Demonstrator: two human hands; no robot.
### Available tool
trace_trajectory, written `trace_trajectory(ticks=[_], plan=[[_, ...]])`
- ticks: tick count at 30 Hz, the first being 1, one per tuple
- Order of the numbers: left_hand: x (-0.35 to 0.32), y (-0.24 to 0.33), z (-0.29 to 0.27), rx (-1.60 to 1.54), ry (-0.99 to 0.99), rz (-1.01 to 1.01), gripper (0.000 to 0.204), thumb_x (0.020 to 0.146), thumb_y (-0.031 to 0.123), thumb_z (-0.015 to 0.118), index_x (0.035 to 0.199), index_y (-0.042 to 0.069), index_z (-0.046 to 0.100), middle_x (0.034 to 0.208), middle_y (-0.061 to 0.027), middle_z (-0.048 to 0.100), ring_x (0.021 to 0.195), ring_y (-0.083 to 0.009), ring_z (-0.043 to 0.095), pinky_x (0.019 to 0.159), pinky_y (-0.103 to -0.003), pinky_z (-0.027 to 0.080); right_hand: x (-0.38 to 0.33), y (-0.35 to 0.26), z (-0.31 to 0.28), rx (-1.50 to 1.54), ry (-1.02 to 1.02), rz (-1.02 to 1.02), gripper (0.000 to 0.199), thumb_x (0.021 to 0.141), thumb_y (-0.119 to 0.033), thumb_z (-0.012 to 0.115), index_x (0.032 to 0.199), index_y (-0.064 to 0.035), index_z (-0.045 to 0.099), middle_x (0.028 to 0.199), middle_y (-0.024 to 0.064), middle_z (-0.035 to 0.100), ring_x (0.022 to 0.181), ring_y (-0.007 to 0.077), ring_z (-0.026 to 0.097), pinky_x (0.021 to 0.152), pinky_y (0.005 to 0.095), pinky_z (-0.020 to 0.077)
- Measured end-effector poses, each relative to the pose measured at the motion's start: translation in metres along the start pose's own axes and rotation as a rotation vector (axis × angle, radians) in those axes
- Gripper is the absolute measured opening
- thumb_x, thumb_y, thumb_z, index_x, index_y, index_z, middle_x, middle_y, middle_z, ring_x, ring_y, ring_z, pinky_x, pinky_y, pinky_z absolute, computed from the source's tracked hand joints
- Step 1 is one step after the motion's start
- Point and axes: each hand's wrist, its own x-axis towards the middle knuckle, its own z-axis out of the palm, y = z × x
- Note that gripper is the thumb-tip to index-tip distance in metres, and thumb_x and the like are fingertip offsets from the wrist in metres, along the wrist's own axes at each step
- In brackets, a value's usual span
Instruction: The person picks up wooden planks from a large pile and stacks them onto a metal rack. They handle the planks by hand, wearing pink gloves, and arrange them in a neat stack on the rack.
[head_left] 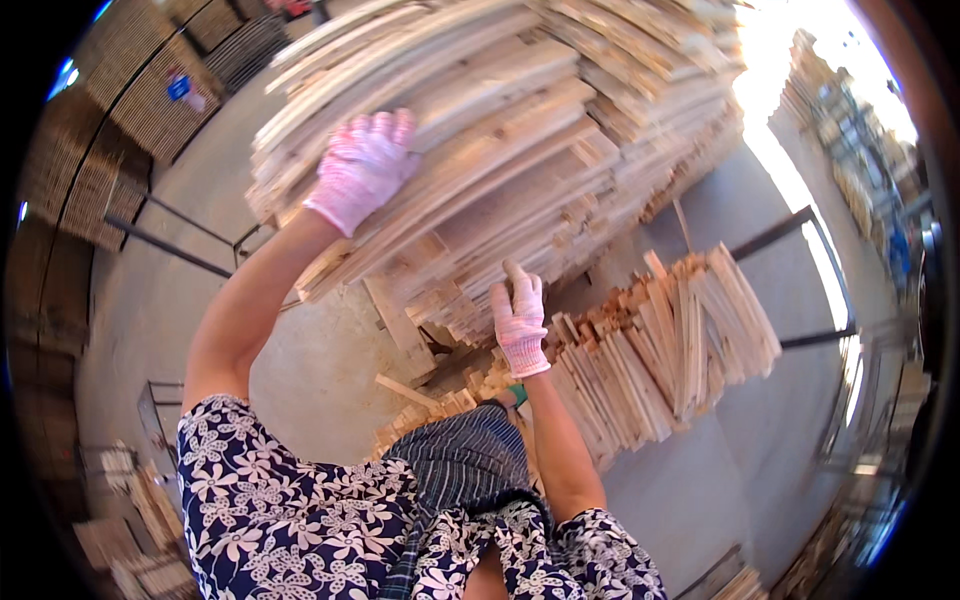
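Note:
My left hand point(366, 172), in a pink-and-white knit glove, is on the upper left part of a big stack of sawn wooden boards point(530, 185). Its fingers bend over the edge of a light wooden board point(490, 95), and their tips are partly hidden. My right hand point(520, 322), gloved alike, is by the stack's lower front side. Its fingers are apart and point up toward the board ends, with nothing seen in them. Whether it touches the wood I cannot tell. The upper boards look blurred.
Short wooden slats point(650, 350) stand in a slanting row at my right. A dark metal bar point(770, 235) juts out behind them, and another rail point(175, 248) is at the left. Tall timber stacks point(160, 100) line the far left. Loose offcuts point(430, 410) lie near my apron.

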Motion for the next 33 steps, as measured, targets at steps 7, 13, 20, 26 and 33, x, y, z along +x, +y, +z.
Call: trace_trajectory(ticks=[7, 13, 20, 26, 33], plan=[[-0.020, 0.026, -0.047, -0.044, 0.232, 0.106, 0.067, 0.092, 0.036, 0.071, 0.151, 0.014, 0.049, 0.131, -0.0210, 0.060, 0.116, -0.0399, 0.061, 0.100, -0.054, 0.047, -0.200, 0.139, -0.075, -0.213, -0.071, 0.644, 0.045, 0.096, -0.034, 0.063, 0.132, -0.0065, 0.063, 0.125, 0.0236, 0.062, 0.119, 0.0408, 0.060, 0.099, 0.0449, 0.0491], [-0.108, 0.177, -0.080, -0.795, 0.096, 0.662, 0.077, 0.078, 0.032, 0.084, 0.147, 0.016, 0.056, 0.121, -0.0114, 0.064, 0.115, -0.0322, 0.061, 0.101, -0.049, 0.047, -0.431, 0.170, -0.132, -0.040, 0.411, 1.417, 0.042, 0.100, -0.034, 0.052, 0.127, -0.0042, 0.064, 0.113, 0.0217, 0.067, 0.094, 0.0331, 0.070, 0.079, 0.0437, 0.0564], [-0.217, 0.402, 0.086, -0.988, -1.269, 0.873, 0.056, 0.095, 0.045, 0.066, 0.135, 0.007, 0.060, 0.124, -0.0224, 0.063, 0.119, -0.0384, 0.061, 0.103, -0.045, 0.049, -0.517, 0.213, -0.094, -0.012, 0.463, 1.414, 0.041, 0.099, -0.038, 0.057, 0.132, -0.0132, 0.061, 0.103, 0.0130, 0.062, 0.076, 0.0247, 0.065, 0.067, 0.0452, 0.0597], [-0.198, 0.566, 0.277, -0.981, -1.382, 0.669, 0.053, 0.096, 0.045, 0.062, 0.126, 0.001, 0.062, 0.111, -0.0194, 0.068, 0.107, -0.0338, 0.066, 0.096, -0.042, 0.051, -0.487, 0.339, -0.052, 0.637, 0.861, 1.531, 0.022, 0.100, -0.030, 0.057, 0.111, -0.0116, 0.057, 0.091, 0.0103, 0.058, 0.080, 0.0252, 0.063, 0.072, 0.0431, 0.0575], [-0.137, 0.711, 0.436, -0.953, -1.333, 0.192, 0.114, 0.088, 0.073, 0.061, 0.161, -0.004, 0.022, 0.165, -0.0278, 0.032, 0.154, -0.0353, 0.032, 0.124, -0.044, 0.028, -0.504, 0.527, -0.029, 0.139, 0.509, 1.559, 0.043, 0.098, -0.037, 0.069, 0.125, -0.0085, 0.051, 0.097, 0.0106, 0.057, 0.087, 0.0249, 0.058, 0.085, 0.0449, 0.0567]])
